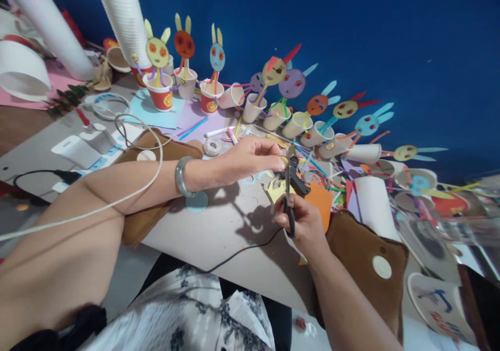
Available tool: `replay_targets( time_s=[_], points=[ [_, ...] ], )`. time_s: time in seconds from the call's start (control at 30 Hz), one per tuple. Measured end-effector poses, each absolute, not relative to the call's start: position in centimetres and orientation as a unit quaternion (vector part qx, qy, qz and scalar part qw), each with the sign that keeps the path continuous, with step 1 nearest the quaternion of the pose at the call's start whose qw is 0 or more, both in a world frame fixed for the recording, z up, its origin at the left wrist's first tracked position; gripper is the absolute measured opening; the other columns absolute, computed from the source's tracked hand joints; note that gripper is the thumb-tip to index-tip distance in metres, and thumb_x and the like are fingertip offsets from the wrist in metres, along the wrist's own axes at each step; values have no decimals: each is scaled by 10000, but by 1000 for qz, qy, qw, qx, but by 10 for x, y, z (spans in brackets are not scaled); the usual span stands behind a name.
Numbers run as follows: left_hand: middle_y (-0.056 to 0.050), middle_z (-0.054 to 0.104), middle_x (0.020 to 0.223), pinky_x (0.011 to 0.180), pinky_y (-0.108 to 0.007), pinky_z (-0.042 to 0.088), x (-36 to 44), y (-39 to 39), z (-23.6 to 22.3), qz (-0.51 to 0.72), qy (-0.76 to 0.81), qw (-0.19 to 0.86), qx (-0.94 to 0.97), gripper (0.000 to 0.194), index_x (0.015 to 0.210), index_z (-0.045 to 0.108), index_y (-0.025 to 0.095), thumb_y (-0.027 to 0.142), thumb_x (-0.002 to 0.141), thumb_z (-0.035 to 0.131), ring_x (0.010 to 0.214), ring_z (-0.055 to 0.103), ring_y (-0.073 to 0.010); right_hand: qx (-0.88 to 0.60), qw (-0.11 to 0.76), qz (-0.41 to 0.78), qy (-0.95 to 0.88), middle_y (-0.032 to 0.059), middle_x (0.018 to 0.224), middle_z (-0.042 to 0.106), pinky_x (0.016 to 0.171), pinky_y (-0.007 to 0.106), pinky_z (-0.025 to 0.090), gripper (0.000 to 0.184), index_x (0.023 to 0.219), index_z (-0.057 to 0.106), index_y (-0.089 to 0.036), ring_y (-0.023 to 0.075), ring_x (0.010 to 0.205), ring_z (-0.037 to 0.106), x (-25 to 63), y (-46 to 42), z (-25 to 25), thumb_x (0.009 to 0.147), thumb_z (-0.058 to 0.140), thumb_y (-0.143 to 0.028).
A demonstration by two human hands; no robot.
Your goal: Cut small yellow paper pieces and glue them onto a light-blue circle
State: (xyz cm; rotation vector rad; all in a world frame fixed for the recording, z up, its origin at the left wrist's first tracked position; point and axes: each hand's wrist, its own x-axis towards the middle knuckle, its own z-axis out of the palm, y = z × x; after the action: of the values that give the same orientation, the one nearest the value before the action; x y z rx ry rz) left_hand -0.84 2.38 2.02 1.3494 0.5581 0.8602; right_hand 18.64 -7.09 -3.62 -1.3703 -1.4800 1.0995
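My right hand [302,221] grips a pair of scissors [289,218] by the black handles, with the blades pointing away from me. The blades reach up beside a small yellowish piece [285,162], likely paper, pinched in the fingertips of my left hand [255,158]. Whether the blades touch that piece I cannot tell. Just behind the scissors lies a black tool [299,176], partly hidden; a black cord [246,249] runs across the table near it. Yellow paper scraps [276,189] and an orange sheet [320,202] lie under and beside my right hand.
Paper cups with rabbit-faced figures, such as a red cup [158,98], line the blue wall. A tall cup stack [123,23] leans at back left. Brown cushions [365,257] lie at the table's front edge. A white cable [142,184] passes over my left arm.
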Motion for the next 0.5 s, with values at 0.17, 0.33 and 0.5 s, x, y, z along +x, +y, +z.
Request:
replay_targets(
  time_s=[0.17, 0.33, 0.5],
  points=[
    [47, 436, 600, 601, -225, 318, -8, 24, 20, 382, 251, 661, 596, 218, 581, 480, 149, 150, 741, 628, 613, 395, -59, -543, 418, 435, -585, -14, 598, 544, 515, 271, 327, 506, 574, 473, -212, 120, 550, 417, 186, -71, -36, 602, 858, -539],
    [46, 451, 603, 594, -227, 316, -9, 24, 21, 380, 249, 660, 598, 214, 583, 492, 144, 146, 746, 631, 613, 402, -59, -544, 412, 431, -590, -10, 600, 548, 513, 270, 335, 518, 572, 475, -211, 122, 550, 428, 186, -71, -36, 608, 845, -572],
    [47, 464, 597, 592, -220, 324, -9, 24, 22, 385, 250, 659, 596, 199, 581, 506, 140, 132, 739, 626, 611, 412, -57, -545, 415, 427, -591, -13, 583, 543, 508, 261, 337, 547, 560, 468, -207, 117, 542, 430, 185, -70, -34, 593, 845, -601]
  ],
)
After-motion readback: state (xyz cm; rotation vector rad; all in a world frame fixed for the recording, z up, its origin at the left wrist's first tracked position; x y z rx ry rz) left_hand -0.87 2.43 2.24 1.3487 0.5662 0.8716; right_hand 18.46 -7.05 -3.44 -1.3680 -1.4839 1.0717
